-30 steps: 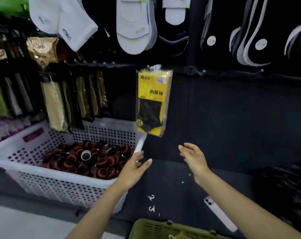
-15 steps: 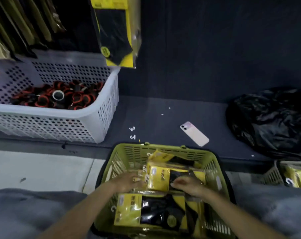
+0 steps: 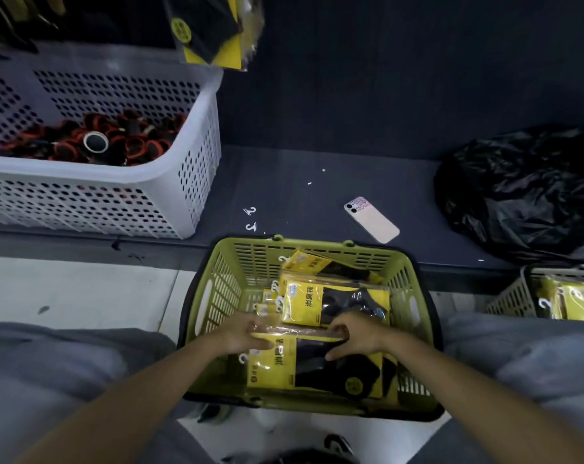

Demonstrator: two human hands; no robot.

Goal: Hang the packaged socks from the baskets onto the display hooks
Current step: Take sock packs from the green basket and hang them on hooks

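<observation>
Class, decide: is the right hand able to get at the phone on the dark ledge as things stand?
Probably yes, once it lets go: the right hand grips a sock pack in the green basket, but nothing stands between it and the phone.

a shop, this one, down at the foot of a sock display. a yellow hanging pack (image 3: 213, 31) dangles at the top edge, and more packets (image 3: 12, 18) hang in a row up left. on the dark ledge (image 3: 317, 155) below sits a white crate (image 3: 99, 202) heaped with black-and-red rolls (image 3: 93, 139), stock in bulk. a green basket (image 3: 314, 244), shopping style, stands on the pale floor (image 3: 83, 289) holding identical yellow sock packs (image 3: 317, 303). a grey basket (image 3: 508, 299) on the right holds more of the same. loose plastic hooks (image 3: 250, 218) lie on the ledge.
</observation>
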